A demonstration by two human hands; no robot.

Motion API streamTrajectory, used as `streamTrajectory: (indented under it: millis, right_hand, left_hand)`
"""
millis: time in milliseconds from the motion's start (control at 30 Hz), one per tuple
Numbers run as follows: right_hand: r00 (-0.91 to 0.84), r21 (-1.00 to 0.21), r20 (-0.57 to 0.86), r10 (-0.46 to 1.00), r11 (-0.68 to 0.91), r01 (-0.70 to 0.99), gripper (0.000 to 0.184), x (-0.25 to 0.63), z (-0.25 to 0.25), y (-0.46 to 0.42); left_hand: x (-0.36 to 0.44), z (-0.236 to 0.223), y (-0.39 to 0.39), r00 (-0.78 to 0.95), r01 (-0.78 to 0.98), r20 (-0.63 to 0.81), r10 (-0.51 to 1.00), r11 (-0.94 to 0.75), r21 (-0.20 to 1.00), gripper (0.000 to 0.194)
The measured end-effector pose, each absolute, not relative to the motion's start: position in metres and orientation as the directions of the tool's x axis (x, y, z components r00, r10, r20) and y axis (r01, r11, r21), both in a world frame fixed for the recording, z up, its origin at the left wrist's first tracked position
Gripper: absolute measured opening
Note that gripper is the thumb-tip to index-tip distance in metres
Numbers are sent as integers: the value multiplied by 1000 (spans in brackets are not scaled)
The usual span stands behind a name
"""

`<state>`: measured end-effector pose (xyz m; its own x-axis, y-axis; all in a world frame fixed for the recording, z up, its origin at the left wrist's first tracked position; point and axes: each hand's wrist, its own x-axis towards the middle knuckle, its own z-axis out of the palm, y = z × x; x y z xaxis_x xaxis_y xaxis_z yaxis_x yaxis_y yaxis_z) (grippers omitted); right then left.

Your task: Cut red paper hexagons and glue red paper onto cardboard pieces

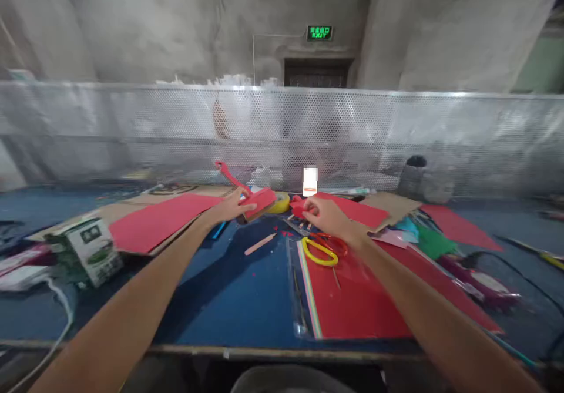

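Observation:
My left hand grips a red paper-covered cardboard piece, with a long narrow red strip rising from it to the upper left. Between the thumb and fingertips of my right hand is a small red paper piece, partly covered by the fingers. A yellow tape roll stands between the hands. Below them lie a pink pencil-like stick, tiny red scraps and scissors with yellow and orange-red handles.
A red paper stack in a clear sleeve lies beneath my right forearm. Red-faced cardboard and a green-white carton are at left. A lit phone stands before the perforated metal screen. Green paper lies at right.

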<state>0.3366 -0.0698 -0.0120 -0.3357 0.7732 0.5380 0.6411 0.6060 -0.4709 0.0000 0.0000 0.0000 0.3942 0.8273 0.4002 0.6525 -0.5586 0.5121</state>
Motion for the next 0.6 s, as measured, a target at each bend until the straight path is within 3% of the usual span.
streamTrajectory:
  millis: [133,267,367,467,600]
  right_hand:
    - [-79,-576,712,697,646,501,16,336,-3,-71]
    - [103,-652,757,645,733,193,24,330,6,-80]
    - [111,-627,779,617,775,86,26,322,7,-86]
    - [37,-621,782,622,775,113,24,316,3,-91]
    - [-51,-602,785,617,780,169,20,313,-2,-93]
  left_hand:
    - [6,10,-10,454,427,433,779,-617,661,55]
    - [27,2,-26,580,153,441,685,-623,767,66]
    - [47,-9,-34,628,130,473,618,-682,720,71]
    - [60,-18,-36,670,167,488,560,-754,636,78]
    - [63,-22,-34,728,294,396,560,-776,558,84]
